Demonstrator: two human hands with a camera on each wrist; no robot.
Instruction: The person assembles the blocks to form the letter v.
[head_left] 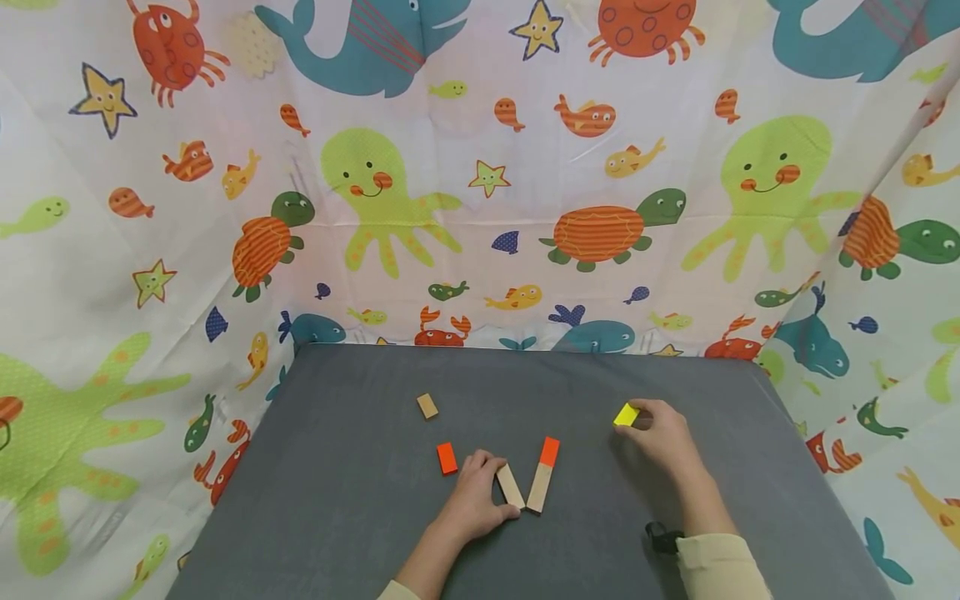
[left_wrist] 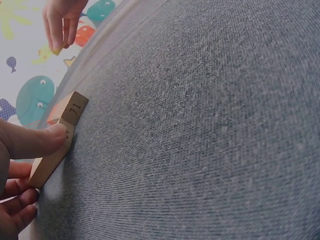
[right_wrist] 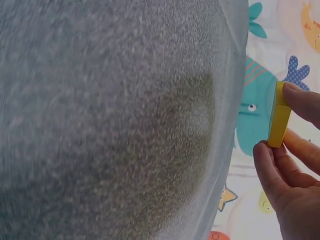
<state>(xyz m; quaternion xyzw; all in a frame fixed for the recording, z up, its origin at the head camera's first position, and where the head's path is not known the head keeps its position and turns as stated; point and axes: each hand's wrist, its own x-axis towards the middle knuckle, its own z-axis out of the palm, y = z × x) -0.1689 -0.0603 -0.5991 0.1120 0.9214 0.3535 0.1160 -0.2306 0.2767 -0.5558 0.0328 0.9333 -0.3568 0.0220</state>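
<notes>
Quite plain, a yellow block

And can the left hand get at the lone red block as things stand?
Probably yes: the red block lies close beside the left hand with nothing between, though it would likely first release the wooden block it holds.

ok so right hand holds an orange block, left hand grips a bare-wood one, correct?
Colour's off: the right hand holds a yellow block, clear in the head and right wrist views. The left hand does grip a bare-wood block.
</notes>
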